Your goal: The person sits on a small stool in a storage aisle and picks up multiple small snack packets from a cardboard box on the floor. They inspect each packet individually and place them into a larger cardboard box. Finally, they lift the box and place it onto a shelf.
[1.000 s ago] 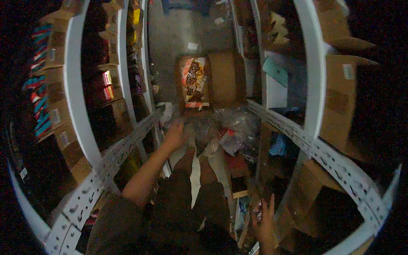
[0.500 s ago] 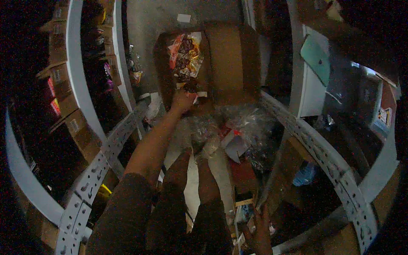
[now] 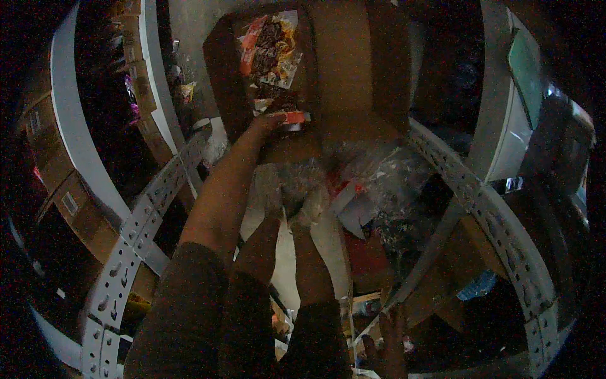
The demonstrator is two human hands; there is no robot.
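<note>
Inside the open carton's edge (image 3: 222,76), left fingers (image 3: 275,119) touch an orange packet (image 3: 294,117); right fingers (image 3: 397,331) dim; both closures unclear.

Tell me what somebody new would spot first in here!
Probably the shiny orange, white and brown packaging inside the open brown cardboard box at the top, near the middle, with the person's bare left hand at its near end. Next might come the crumpled, clear plastic wrapping below the box, toward the right, then the flat, pale green panel at the upper right.
</note>
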